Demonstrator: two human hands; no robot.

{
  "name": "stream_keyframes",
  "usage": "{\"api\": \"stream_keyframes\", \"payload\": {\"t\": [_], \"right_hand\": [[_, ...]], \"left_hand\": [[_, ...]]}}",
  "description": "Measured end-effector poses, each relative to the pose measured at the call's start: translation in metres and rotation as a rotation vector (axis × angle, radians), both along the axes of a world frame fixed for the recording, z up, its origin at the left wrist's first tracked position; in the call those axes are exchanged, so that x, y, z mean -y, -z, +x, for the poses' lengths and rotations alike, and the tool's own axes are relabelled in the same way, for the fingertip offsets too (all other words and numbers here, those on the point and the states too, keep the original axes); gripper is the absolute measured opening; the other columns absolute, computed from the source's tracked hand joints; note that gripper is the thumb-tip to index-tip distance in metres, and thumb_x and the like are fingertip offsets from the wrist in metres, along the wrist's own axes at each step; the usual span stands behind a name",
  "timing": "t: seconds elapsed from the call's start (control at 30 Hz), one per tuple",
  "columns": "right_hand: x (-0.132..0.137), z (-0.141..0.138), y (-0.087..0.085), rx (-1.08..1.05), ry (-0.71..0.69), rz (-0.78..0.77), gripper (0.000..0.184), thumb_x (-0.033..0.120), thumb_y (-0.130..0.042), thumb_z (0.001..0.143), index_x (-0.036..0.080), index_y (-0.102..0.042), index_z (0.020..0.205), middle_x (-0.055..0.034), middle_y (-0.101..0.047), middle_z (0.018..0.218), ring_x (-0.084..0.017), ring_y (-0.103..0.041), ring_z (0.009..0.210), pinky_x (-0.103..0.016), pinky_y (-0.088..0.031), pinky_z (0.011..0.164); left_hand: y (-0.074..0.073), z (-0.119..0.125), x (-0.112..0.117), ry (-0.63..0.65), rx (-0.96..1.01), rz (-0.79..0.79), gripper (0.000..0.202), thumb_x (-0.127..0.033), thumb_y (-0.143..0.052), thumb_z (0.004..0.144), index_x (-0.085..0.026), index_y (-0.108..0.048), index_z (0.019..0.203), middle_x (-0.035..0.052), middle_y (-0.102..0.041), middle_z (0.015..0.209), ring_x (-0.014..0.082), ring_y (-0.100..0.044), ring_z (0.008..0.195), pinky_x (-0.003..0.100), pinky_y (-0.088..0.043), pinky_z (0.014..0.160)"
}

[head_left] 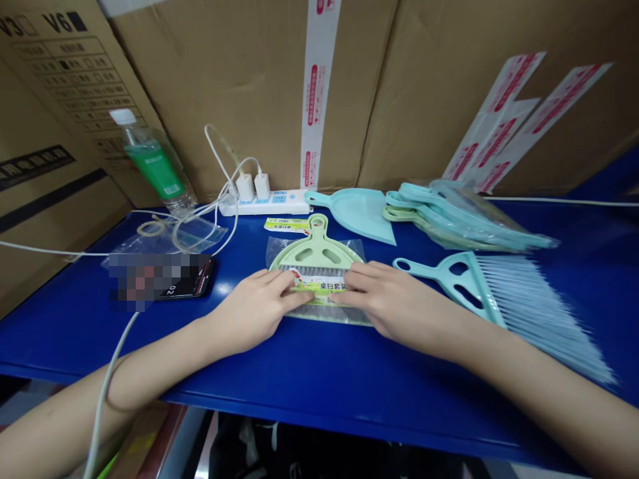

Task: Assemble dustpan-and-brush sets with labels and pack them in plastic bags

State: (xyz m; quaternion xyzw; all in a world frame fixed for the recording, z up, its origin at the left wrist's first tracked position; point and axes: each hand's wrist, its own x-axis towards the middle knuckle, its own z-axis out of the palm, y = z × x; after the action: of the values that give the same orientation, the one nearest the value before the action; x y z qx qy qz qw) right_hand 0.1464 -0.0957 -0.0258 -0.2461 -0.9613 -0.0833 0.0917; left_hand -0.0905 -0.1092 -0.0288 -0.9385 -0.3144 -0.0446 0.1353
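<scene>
A light green dustpan and brush set (316, 249) lies in front of me with its handle pointing away. Grey bristles show across it, and clear plastic wraps its lower part. Over the bristles sits a yellow and white label card (327, 286) with printed characters. My left hand (264, 299) grips the set's left side, thumb on the label. From the right, my right hand (372, 293) holds the other side, its fingers on the label's right end. The fingers partly cover the label and the set's edges.
To the right lie a loose blue brush (464, 286), a blue dustpan (357, 209) and a pile of bagged sets (459, 213). A second label (285, 225), power strip (289, 201), bottle (156, 169), phone (200, 283) and white cables surround the left. Cardboard boxes (224, 80) stand behind.
</scene>
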Motion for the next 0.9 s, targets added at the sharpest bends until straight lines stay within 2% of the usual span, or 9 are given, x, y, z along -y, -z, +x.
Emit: {"api": "stream_keyframes", "payload": {"t": [0.23,0.37,0.6,0.9], "right_hand": [[-0.003,0.009,-0.006,-0.007,0.03,-0.066,0.036,-0.001,-0.048,0.075,0.023,-0.073,0.087,-0.005,-0.062,0.074,-0.021,-0.055,0.077,-0.033,-0.042,0.067],[-0.005,0.015,-0.006,-0.025,0.038,-0.104,0.039,0.0,-0.046,0.076,0.025,-0.074,0.083,-0.0046,-0.061,0.071,-0.021,-0.053,0.076,-0.034,-0.042,0.07],[-0.01,0.024,-0.007,-0.035,0.036,-0.15,0.047,-0.002,-0.043,0.074,0.027,-0.077,0.089,-0.0032,-0.061,0.063,-0.019,-0.051,0.068,-0.033,-0.045,0.069],[-0.013,0.034,-0.013,-0.034,0.091,-0.229,0.046,-0.002,-0.045,0.072,0.028,-0.078,0.083,-0.0027,-0.063,0.062,-0.017,-0.056,0.065,-0.029,-0.045,0.061]], "left_hand": [[-0.005,-0.004,0.0,-0.074,-0.015,0.018,0.047,0.0,-0.044,0.08,-0.026,-0.068,0.111,0.0044,-0.056,0.08,0.0194,-0.055,0.079,0.031,-0.044,0.068],[-0.007,-0.007,0.0,-0.112,-0.022,0.059,0.046,0.0,-0.047,0.076,-0.027,-0.072,0.103,0.0038,-0.054,0.074,0.0201,-0.053,0.074,0.031,-0.043,0.065],[-0.012,-0.012,0.0,-0.143,-0.013,0.079,0.049,0.005,-0.046,0.071,-0.028,-0.075,0.093,0.0021,-0.052,0.067,0.019,-0.048,0.065,0.03,-0.041,0.059],[-0.017,-0.017,-0.001,-0.218,-0.048,0.066,0.046,0.005,-0.044,0.069,-0.025,-0.076,0.083,0.0024,-0.055,0.065,0.0198,-0.051,0.066,0.03,-0.043,0.057]]}}
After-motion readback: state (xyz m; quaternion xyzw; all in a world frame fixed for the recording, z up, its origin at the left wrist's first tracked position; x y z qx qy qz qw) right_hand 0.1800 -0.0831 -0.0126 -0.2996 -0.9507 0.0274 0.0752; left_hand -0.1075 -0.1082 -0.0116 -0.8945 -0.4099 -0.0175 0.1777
